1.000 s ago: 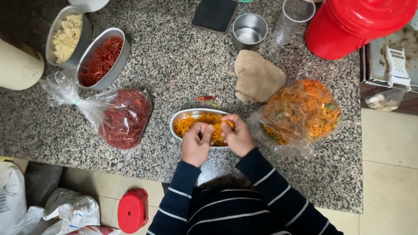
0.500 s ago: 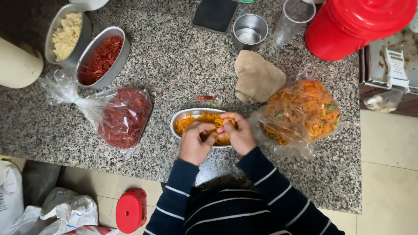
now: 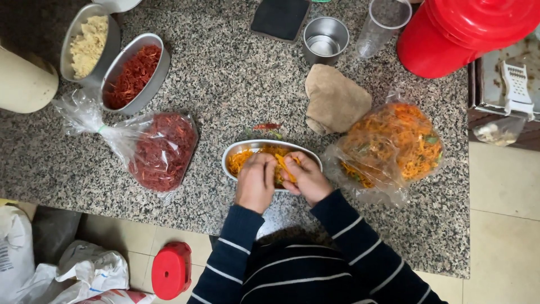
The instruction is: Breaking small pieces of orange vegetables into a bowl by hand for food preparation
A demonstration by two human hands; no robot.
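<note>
Under both hands, orange shreds in oval tray; left hand flat, right hand pinching shreds

Lighting over my granite counter is even and moderately bright, diffuse, with no hard source visible. Shadows are soft; a faint one lies just below the clear bag of red shreds at the counter's left. Mild glare shows on that bag's plastic and on the steel cup at the counter's far edge. Focus is sharp across the counter; my hands show slight softness.
</note>
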